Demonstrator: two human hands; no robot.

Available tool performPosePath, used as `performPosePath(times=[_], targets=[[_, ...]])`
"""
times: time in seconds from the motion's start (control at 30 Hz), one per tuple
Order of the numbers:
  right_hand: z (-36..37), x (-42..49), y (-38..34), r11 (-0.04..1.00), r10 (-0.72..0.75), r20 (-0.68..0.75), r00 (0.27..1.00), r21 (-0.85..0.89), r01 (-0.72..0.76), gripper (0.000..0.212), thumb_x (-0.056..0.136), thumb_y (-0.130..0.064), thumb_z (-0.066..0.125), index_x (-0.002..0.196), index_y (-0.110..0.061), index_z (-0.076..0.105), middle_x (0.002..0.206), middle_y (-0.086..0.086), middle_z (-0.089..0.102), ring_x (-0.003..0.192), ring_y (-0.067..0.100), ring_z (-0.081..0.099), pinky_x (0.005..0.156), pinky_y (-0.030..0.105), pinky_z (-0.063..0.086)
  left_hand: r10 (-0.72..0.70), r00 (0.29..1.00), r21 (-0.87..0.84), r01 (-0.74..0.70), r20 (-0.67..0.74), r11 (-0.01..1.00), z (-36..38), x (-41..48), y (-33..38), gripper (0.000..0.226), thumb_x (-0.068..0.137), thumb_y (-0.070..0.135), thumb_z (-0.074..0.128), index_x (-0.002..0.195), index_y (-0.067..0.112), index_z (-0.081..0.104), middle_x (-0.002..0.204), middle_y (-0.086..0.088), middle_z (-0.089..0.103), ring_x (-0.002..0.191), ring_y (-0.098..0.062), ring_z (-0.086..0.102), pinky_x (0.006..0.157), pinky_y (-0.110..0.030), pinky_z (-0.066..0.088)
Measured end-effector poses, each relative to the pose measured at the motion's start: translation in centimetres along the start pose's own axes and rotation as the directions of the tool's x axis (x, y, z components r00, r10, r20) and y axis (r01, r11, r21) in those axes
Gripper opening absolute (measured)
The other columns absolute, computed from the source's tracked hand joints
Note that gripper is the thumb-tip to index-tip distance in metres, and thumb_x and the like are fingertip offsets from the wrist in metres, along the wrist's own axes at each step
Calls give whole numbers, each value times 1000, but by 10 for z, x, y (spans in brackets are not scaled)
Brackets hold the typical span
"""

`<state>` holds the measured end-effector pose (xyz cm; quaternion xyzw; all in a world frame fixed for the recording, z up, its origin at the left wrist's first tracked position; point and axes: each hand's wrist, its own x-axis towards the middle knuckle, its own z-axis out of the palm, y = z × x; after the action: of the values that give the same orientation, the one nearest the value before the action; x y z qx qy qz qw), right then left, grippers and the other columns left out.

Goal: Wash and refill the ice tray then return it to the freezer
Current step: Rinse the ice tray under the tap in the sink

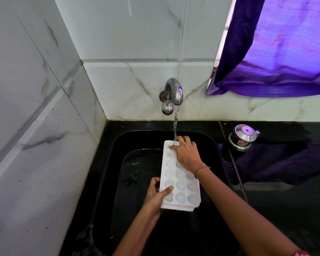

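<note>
A white ice tray (181, 187) with heart-shaped cells is held lengthwise over the black sink (118, 145). My left hand (156, 195) grips its near left corner, thumb on top. Spread over the tray's far end lies my right hand (186, 154), its fingers rubbing the cells where the water lands. A chrome tap (175, 91) on the tiled wall runs a thin stream onto that far end.
A small steel lidded pot (242, 137) stands on the black counter to the right of the sink. A purple curtain (277, 52) hangs at the upper right. Marble-look tiled walls close in the left and the back.
</note>
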<state>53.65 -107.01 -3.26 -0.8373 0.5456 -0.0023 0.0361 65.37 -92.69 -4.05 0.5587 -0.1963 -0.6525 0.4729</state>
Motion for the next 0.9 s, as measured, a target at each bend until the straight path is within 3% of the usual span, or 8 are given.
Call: performPosePath(times=[0.2,0.3,0.4,0.5,0.67,0.83,0.9], targets=[[3,0,-1,997,47,11,999,57,-48,36,97,-19,39,133,-14,43,133,7,40,118,25,39,97,38,39,-13,1000,9,13,-4,1000,1,1,-4,32,78,-2,69,97,8,46,92,-14,68,70,-23,68,54,-30,55],[9,-4,-3,991,31,70,997,131,-40,39,98,-25,42,135,-14,38,136,5,39,121,24,40,100,39,41,-15,999,-9,15,-30,1000,2,3,-6,31,78,-2,68,97,9,47,94,-15,67,73,-24,68,54,-30,55],[12,-7,-3,977,94,29,995,187,-98,39,98,-33,41,133,-14,41,134,4,42,121,22,41,99,36,42,-15,999,-15,14,-45,1000,0,2,-6,32,78,-2,69,99,9,47,94,-14,68,72,-23,69,53,-30,55],[12,-9,-1,985,111,11,994,130,-112,41,99,-39,36,129,-14,48,134,6,41,122,23,39,97,35,41,-11,999,-14,10,-45,1000,-2,1,-6,32,79,-1,68,101,8,47,92,-13,69,71,-22,69,54,-30,54],[9,-6,1,994,83,79,993,67,-88,36,101,-28,36,136,-27,47,141,7,34,130,26,30,104,42,34,-6,1000,-58,4,-31,998,-4,-3,-5,31,82,-2,64,104,8,45,98,-14,67,74,-22,69,54,-30,55],[9,-1,-5,998,70,78,994,1,-71,36,99,-22,37,132,-16,49,144,9,33,131,28,30,103,44,34,15,1000,-57,-17,-27,998,-6,-6,-7,28,83,-5,62,102,8,46,94,-13,67,71,-20,68,53,-29,55],[11,-1,-6,998,62,96,993,11,-63,36,100,-25,36,134,-19,48,145,8,31,133,29,27,105,45,32,25,999,-63,-27,-33,998,-7,-6,-6,29,83,-5,62,102,8,46,95,-12,66,72,-20,68,54,-28,55]])
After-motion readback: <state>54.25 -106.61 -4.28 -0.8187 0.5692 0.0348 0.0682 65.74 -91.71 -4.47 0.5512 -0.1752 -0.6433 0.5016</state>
